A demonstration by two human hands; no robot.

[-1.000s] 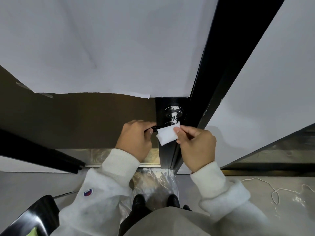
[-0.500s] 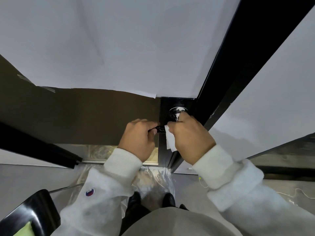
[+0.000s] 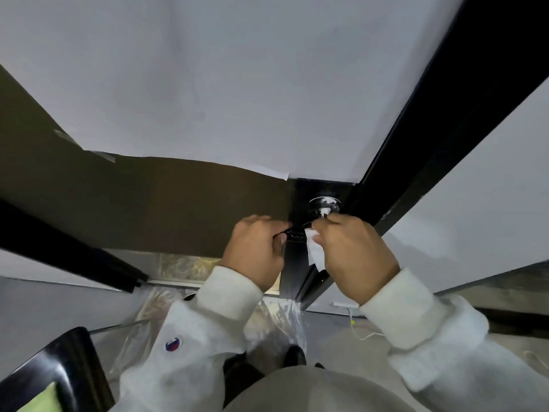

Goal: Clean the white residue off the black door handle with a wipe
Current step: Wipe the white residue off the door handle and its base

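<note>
The door handle (image 3: 294, 233) sits at the middle of your view, a black lever on the black edge of the door (image 3: 297, 263), and only a short piece of it shows in the gap between your two hands.

Starting nearest you, at 6 o'clock, your pale trousers fill the bottom edge, with dark shoes (image 3: 294, 355) standing on a crinkled clear plastic sheet (image 3: 276, 319) on the floor. At 8 o'clock the curved back of a black chair (image 3: 68, 364) pokes in. A thin white cord (image 3: 362, 334) trails on the floor at 4 o'clock.

Your white sleeves rise to the hands. Your left hand (image 3: 255, 248) has its grip curled shut around the lever's free end, thumb tucked under. Your right hand (image 3: 353, 254) has its grip pinched on a white wipe (image 3: 313, 251), pressing it on the lever's inner end; a loose flap of the wipe hangs down at the hand's 9 o'clock side.

Just beyond your right knuckles, at 12 o'clock from them, the round base of the handle (image 3: 324, 203) shows white smears on its rim and stem.

Farther up, white paper (image 3: 208, 84) covers the brown door face, with the black door frame (image 3: 445, 114) running off toward 1 o'clock.
</note>
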